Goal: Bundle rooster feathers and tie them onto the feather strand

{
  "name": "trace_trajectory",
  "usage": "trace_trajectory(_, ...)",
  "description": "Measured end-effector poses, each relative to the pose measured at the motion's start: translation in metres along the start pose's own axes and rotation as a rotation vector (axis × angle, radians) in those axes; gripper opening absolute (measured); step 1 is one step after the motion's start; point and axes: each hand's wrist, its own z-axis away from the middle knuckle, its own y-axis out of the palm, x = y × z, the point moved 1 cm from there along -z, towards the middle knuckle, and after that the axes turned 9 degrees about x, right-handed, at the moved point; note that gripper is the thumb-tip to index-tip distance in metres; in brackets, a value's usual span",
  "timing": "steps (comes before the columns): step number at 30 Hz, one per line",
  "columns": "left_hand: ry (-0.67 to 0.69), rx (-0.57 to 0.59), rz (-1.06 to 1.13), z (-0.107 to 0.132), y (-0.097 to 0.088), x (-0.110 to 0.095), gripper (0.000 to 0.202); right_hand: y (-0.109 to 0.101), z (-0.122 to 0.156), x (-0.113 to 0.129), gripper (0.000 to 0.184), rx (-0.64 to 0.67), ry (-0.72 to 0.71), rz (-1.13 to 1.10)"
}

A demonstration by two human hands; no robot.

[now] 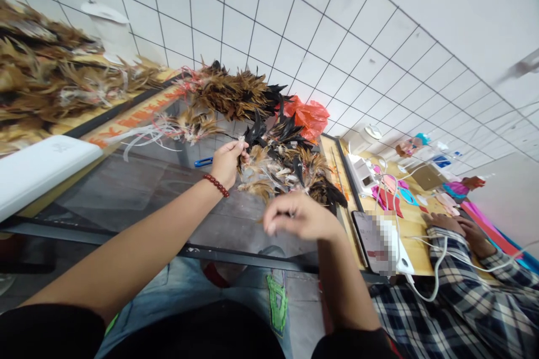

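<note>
— White tiled wall (244, 11) at the back, a dark, glossy bench (126, 185) in front of it. What is being handled?

— Dark feathers (255, 133), around the middle of the bench, in the left hand (227, 165). Its fingers pinch them near the base, thumb uppermost.

— And the right hand (305, 216)?

— At 5 o'clock from those feathers, nearer the bench's front edge. Its fingers curl inward with the thumb close to their tips; I cannot tell whether they grasp anything.

— Keep the dark feathers as the clock's centre. What lies near?

— 1 loose pile (290, 171) of brown and black plumes at 4 o'clock, 1 brown feather bundle (229, 95) at 11, 1 blue tool (204, 162) at 8. White strings (147, 131) trail out at 9, and a crumpled red bag (307, 118) sits between 2 and 3, behind the pile.

— Farther out?

— A phone (365, 241) at 4; beyond it, another person's hands (444, 223) in plaid sleeves (467, 275). Between 8 and 9, a white box (42, 171); between 9 and 10, heaped brown feathers (33, 76); at 10, a white container (112, 36) by the wall.
</note>
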Motion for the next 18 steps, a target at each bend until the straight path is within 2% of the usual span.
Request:
trace_trajectory(1, 0.004, 0.000, 0.004, 0.000, 0.000, 0.000, 0.011, 0.016, 0.003, 0.013, 0.013, 0.131, -0.007, 0.137)
trace_trajectory(3, 0.012, 0.006, 0.006, -0.001, 0.000, 0.001, 0.011, 0.049, 0.009, 0.030, 0.013, 0.264, 0.018, 0.489)
trace_trajectory(5, 0.014, 0.006, -0.010, -0.001, 0.000, 0.002, 0.011, 0.075, 0.014, 0.038, 0.009, 0.313, 0.113, 0.832)
trace_trajectory(7, 0.012, 0.002, -0.030, 0.000, 0.000, 0.002, 0.012, 0.085, 0.020, 0.039, 0.009, 0.343, 0.088, 0.915)
trace_trajectory(9, 0.004, -0.003, -0.044, 0.001, 0.002, 0.003, 0.013, 0.074, 0.024, 0.033, 0.016, 0.264, 0.060, 0.846)
trace_trajectory(10, 0.000, -0.001, -0.048, 0.002, 0.003, 0.003, 0.013, 0.060, 0.024, 0.026, 0.021, 0.165, 0.085, 0.805)
trace_trajectory(11, -0.002, 0.005, -0.052, 0.003, 0.004, 0.004, 0.014, 0.043, 0.023, 0.017, 0.026, 0.028, 0.149, 0.790)
trace_trajectory(13, -0.004, 0.023, -0.064, 0.005, 0.006, 0.005, 0.014, 0.006, 0.015, -0.007, 0.028, -0.287, 0.375, 0.869)
trace_trajectory(14, -0.005, 0.035, -0.069, 0.007, 0.007, 0.005, 0.014, -0.011, 0.009, -0.021, 0.028, -0.389, 0.489, 0.918)
trace_trajectory(16, -0.011, 0.049, -0.080, 0.008, 0.009, 0.007, 0.014, -0.036, -0.006, -0.046, 0.029, -0.454, 0.618, 0.986)
trace_trajectory(18, -0.021, 0.050, -0.085, 0.009, 0.009, 0.008, 0.014, -0.049, -0.020, -0.066, 0.031, -0.403, 0.671, 1.056)
